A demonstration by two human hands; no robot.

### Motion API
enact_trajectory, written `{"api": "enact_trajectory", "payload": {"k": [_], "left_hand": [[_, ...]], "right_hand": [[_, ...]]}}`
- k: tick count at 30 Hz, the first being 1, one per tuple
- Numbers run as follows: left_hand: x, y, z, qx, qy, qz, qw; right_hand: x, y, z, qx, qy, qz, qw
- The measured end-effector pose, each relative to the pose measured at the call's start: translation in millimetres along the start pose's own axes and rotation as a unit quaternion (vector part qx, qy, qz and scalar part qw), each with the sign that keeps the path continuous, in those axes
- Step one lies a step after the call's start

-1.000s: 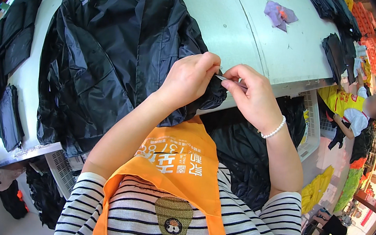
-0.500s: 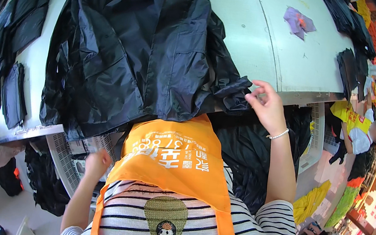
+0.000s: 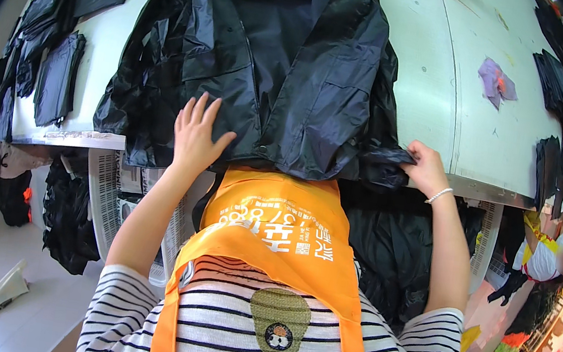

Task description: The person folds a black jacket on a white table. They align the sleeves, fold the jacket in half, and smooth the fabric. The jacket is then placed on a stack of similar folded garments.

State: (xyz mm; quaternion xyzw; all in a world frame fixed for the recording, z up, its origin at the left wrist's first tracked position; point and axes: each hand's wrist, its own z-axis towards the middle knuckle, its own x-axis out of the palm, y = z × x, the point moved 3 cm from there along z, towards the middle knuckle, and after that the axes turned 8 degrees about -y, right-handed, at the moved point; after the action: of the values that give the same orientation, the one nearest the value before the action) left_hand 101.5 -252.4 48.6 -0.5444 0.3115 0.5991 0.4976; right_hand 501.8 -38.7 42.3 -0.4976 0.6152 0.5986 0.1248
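A black jacket lies spread on the pale table, its front parted along a zip and its hem hanging at the near edge. My left hand rests on the jacket's lower left front, fingers spread and flat, holding nothing. At the right, my right hand pinches the end of the jacket's sleeve between thumb and fingers. The cuff is bunched there, partly hidden by the fingertips.
Folded black garments lie along the table's left side and right side. A lilac scrap lies on the table. White crates with dark cloth stand below the front edge. Other people are at both sides.
My left hand has risen from beside the apron onto the jacket and spread its fingers. My right hand has closed on the sleeve end. The view has turned, so the jacket appears farther right.
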Motion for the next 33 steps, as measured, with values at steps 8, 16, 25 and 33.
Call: {"api": "enact_trajectory", "payload": {"k": [8,16,25,33], "left_hand": [[41,24,1,-0.035,0.120,0.074,0.989],[-3,43,-51,-0.134,-0.004,-0.016,0.991],[-34,5,-46,-0.205,-0.017,-0.077,0.976],[-44,-86,87,-0.047,0.038,-0.214,0.975]], "right_hand": [[-166,-169,37,0.139,-0.096,-0.122,0.978],[-252,-117,151,0.153,-0.119,0.080,0.978],[-164,-213,285,0.149,-0.160,-0.257,0.941],[-187,-178,162,0.172,0.056,-0.071,0.981]]}}
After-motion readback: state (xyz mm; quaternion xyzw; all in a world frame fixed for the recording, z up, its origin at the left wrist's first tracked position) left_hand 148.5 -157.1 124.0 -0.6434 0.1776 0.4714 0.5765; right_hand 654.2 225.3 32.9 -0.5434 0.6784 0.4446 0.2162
